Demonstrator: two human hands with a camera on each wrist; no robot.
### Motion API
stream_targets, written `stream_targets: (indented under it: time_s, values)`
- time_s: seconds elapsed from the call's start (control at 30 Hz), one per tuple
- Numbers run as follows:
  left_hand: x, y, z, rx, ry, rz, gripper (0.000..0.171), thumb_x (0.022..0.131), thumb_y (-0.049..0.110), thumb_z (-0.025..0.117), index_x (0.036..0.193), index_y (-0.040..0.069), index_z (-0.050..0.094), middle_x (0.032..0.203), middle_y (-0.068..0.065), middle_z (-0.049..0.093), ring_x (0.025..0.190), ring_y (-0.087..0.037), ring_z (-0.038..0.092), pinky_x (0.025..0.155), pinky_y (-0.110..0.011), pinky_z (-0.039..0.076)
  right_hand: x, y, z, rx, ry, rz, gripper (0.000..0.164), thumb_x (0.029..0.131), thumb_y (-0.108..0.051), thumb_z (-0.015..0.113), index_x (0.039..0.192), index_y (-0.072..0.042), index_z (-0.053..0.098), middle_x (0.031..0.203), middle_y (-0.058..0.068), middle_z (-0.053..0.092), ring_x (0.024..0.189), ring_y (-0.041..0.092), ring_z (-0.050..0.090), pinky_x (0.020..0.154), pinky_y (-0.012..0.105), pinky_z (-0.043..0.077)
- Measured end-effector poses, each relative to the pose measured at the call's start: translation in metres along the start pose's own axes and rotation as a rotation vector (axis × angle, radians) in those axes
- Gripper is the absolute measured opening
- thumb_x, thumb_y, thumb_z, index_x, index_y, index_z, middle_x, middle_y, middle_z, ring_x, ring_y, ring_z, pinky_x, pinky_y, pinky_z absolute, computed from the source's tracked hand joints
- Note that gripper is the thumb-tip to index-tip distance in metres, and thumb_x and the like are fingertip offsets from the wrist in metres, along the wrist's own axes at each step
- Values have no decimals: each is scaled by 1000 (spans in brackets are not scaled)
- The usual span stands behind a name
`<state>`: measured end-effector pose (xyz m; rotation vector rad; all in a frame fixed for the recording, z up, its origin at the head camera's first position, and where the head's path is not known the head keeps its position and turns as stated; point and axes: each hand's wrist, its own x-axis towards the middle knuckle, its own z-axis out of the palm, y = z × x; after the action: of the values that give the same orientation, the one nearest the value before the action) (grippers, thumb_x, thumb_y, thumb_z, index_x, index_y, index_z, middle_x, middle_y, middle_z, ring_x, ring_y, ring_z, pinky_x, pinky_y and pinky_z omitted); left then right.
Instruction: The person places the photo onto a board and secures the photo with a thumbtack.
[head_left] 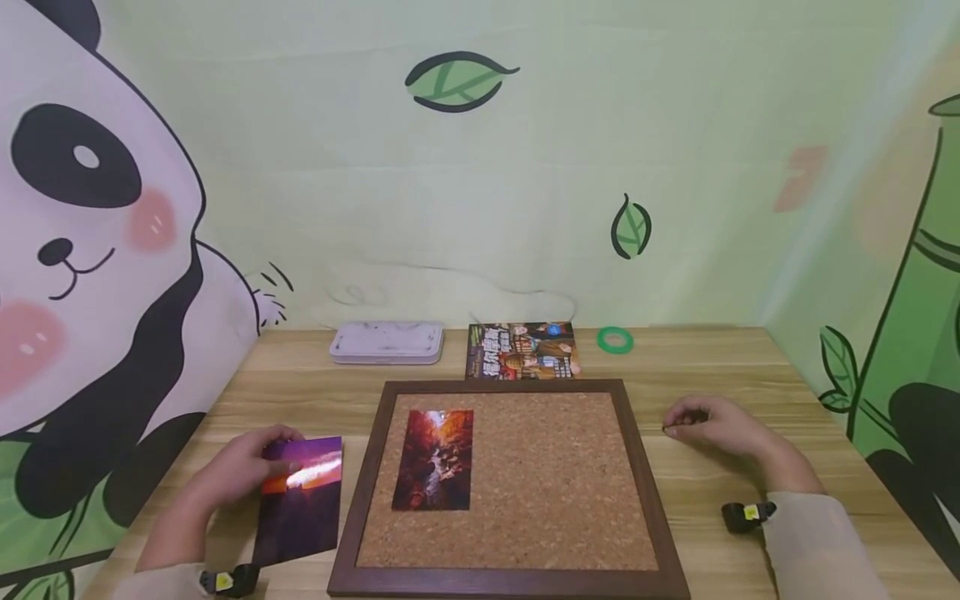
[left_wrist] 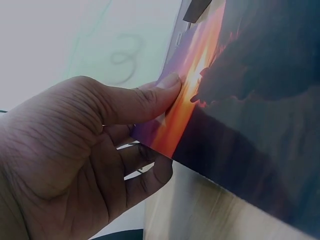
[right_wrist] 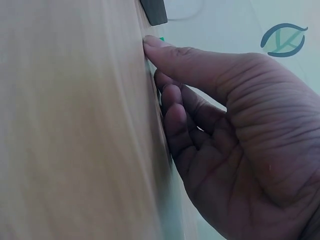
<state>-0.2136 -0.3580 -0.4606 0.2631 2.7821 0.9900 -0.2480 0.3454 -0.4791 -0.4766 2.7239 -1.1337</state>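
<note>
My left hand [head_left: 236,467] pinches a photo print of a purple and orange sunset [head_left: 300,508] by its upper left part. In the left wrist view the thumb lies on the face of the sunset print [left_wrist: 200,95], with fingers behind it. Left of centre on a brown-framed cork board [head_left: 555,483] lies another photo print, of a stream among red autumn trees [head_left: 433,462]. My right hand [head_left: 716,427] rests on the table beyond the board's right edge. In the right wrist view its thumb reaches the tabletop and the other fingers [right_wrist: 175,117] curl loosely, with nothing visible between them.
Behind the board stand a pale marbled case [head_left: 387,342], a colourful comic-style book or magazine [head_left: 521,350] and a green tape roll [head_left: 615,339]. The wooden table [head_left: 712,492] meets a green printed backdrop with a panda at its back and sides.
</note>
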Motion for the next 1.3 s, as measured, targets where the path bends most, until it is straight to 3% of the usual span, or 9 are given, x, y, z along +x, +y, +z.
stream_targets:
  time_s: [0.23,0.5,0.73,0.93,1.1,1.3]
  values:
    - [1,2,-3,-19,-14,-27,33,91,19,74,119,5,65,108,-10,64,96,-25,55,82,-39,45,0,-1,0,-24,6,-4,17,92,-24,74,103,-12,73,94,0,67,87,16,57,75,30,47]
    - [2,4,-3,-41,2,18,33,91,16,73,120,2,64,111,-13,65,98,-27,56,84,-42,47,0,-4,4,-3,11,-18,17,93,-26,74,104,-13,73,98,0,69,89,17,57,76,30,46]
    - [2,11,-9,-19,59,6,37,91,18,73,125,4,65,118,-17,65,103,-32,59,89,-49,49,1,-3,5,-4,31,-5,12,93,-27,74,98,-16,74,99,-1,70,95,18,60,82,34,47]
    - [-5,16,-18,-79,106,1,43,92,27,75,127,5,64,116,-17,66,96,-29,59,79,-39,51,0,0,6,8,75,-2,12,94,-29,72,97,-18,75,103,-2,72,101,19,63,89,37,48]
    - [-11,22,-29,-124,155,-9,49,93,34,73,131,6,62,113,-17,66,93,-28,60,74,-36,53,-1,0,6,9,150,30,21,95,-36,71,103,-17,74,101,-1,72,100,20,63,86,38,48]
    - [-20,23,-44,-115,228,39,43,95,36,70,130,11,62,110,-15,66,88,-21,61,71,-30,53,-1,0,7,9,173,38,26,94,-38,71,105,-15,74,101,0,71,98,19,62,84,36,48]
